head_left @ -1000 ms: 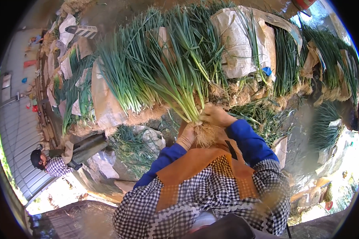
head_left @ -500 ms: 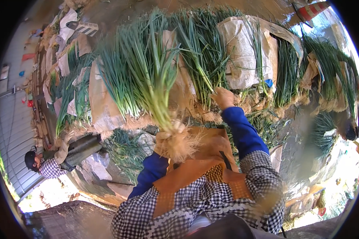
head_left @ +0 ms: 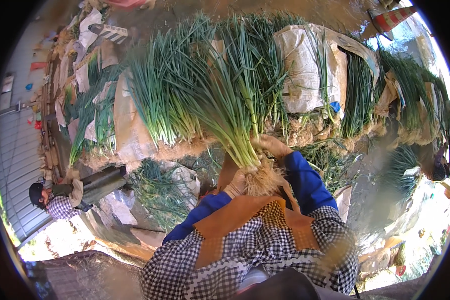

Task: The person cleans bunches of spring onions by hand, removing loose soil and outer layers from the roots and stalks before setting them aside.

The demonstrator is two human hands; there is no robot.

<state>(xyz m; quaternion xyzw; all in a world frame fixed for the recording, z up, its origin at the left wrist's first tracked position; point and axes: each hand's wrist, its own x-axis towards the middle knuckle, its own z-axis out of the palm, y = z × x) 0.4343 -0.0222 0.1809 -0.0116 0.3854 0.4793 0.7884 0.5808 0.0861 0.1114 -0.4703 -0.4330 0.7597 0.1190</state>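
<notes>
At the centre of the frame, a bundle of green onions [head_left: 235, 136] slants above its shaggy roots [head_left: 263, 181]. The left hand's [head_left: 237, 184] grip wraps its base; the right hand [head_left: 272, 146] touches its right edge, grip unclear. Probably light, with floppy, easily bruised leaves [head_left: 216, 106]; the firmer pale stems [head_left: 243, 151] suit holding.

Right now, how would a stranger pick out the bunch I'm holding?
Find the row of green onions across the picture. At its near edge is one bunch, roots between blue sleeves. Unlike its neighbours, it's held in the left hand's grip.
</notes>
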